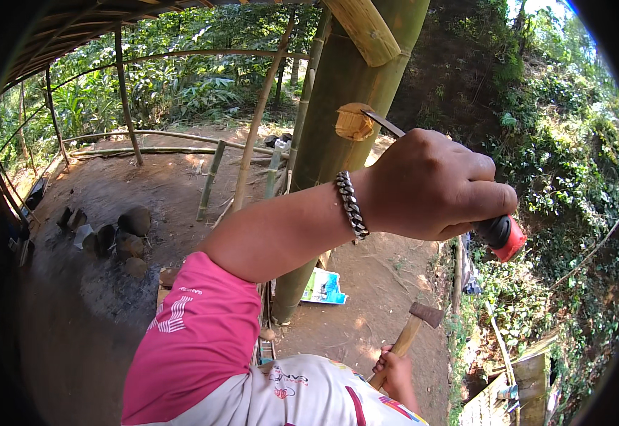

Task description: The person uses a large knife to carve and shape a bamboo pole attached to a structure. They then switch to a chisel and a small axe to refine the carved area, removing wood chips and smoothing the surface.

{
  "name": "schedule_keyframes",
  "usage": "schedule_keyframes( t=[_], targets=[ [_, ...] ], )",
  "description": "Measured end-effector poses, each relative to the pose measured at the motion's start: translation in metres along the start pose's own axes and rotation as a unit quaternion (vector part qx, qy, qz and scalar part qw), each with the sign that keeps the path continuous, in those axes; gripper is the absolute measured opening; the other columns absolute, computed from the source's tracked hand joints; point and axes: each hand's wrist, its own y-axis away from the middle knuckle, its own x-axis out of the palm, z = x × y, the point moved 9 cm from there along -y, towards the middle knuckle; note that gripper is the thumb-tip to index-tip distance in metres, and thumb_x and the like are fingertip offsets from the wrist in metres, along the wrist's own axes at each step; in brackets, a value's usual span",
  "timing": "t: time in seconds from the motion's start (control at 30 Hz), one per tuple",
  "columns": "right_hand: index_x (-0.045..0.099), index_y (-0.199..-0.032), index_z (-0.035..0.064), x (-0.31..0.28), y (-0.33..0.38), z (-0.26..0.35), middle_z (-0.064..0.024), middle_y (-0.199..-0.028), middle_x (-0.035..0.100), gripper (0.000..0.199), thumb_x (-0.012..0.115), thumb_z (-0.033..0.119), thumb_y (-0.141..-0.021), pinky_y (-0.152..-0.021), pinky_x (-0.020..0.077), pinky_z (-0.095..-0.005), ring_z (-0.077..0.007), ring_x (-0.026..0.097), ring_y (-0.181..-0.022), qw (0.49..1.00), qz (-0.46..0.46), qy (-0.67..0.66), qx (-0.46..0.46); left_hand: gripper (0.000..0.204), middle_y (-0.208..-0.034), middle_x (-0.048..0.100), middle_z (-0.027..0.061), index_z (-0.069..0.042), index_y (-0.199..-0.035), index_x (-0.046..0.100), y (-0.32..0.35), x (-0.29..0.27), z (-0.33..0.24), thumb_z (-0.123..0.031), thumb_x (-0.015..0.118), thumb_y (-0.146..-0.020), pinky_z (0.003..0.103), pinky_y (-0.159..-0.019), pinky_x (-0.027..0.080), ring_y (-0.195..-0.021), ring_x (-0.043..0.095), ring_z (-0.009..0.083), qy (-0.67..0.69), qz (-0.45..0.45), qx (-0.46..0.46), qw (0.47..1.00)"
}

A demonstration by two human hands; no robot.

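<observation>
The left hand (434,186) was raised in front of the thick green bamboo post (338,142), its fingers wrapped tight around the black-and-red handle of a chisel (497,231). The handle's red end stuck out past the little finger to the right, while the metal blade ran up and left from the fist, its tip set against the pale, freshly cut notch (354,122) in the post. A beaded bracelet (351,204) circled the wrist. Low in the view, well apart from the chisel, the right hand (393,373) was closed around the wooden shaft of a hammer (416,326), whose dark head pointed upward and to the right above the dirt floor (366,312).
</observation>
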Motion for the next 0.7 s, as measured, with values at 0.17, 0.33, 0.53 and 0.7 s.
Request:
schedule_keyframes(
  t=[0.17, 0.33, 0.53, 0.7],
  targets=[
    [0.053, -0.097, 0.0020, -0.005, 0.004, -0.010, -0.0048, -0.067, 0.048, 0.014, 0.056, 0.002, -0.084, -0.049, 0.0442, -0.0336, -0.0174, 0.048, -0.052, 1.000, -0.013, -0.020, -0.003, 0.026, -0.069, 0.057, 0.0007, -0.017, -0.097, 0.064, -0.001, -0.010, 0.000, -0.020, 0.073, -0.073, 0.035, -0.048, 0.049, -0.057, 0.062, 0.0217, 0.017, -0.032, 0.015, 0.999],
    [0.053, -0.097, 0.0028, -0.004, 0.004, -0.013, -0.0042, -0.066, 0.048, 0.014, 0.056, 0.003, -0.084, -0.049, 0.0438, -0.0335, -0.0174, 0.048, -0.052, 1.000, -0.019, -0.016, 0.000, 0.027, -0.069, 0.057, 0.0008, -0.018, -0.098, 0.064, -0.002, -0.017, 0.001, -0.020, 0.073, -0.073, 0.035, -0.050, 0.049, -0.058, 0.063, 0.0217, 0.022, -0.054, 0.007, 0.998],
    [0.054, -0.097, 0.0026, 0.003, 0.006, -0.012, -0.0037, -0.065, 0.047, 0.013, 0.057, 0.002, -0.084, -0.049, 0.0436, -0.0333, -0.0171, 0.047, -0.051, 1.000, -0.022, -0.004, -0.002, 0.029, -0.069, 0.057, 0.0009, -0.018, -0.099, 0.063, 0.001, -0.019, 0.001, -0.018, 0.074, -0.071, 0.035, -0.050, 0.050, -0.058, 0.063, 0.0219, 0.036, -0.051, 0.005, 0.998],
    [0.055, -0.095, 0.0020, 0.005, 0.007, -0.011, -0.0039, -0.066, 0.048, 0.012, 0.058, 0.003, -0.084, -0.048, 0.0442, -0.0328, -0.0167, 0.049, -0.050, 0.999, -0.028, 0.018, -0.012, 0.031, -0.070, 0.057, 0.0009, -0.018, -0.100, 0.063, 0.001, -0.019, 0.003, -0.017, 0.074, -0.071, 0.036, -0.049, 0.050, -0.058, 0.062, 0.0221, 0.041, -0.058, -0.001, 0.997]
  ],
)
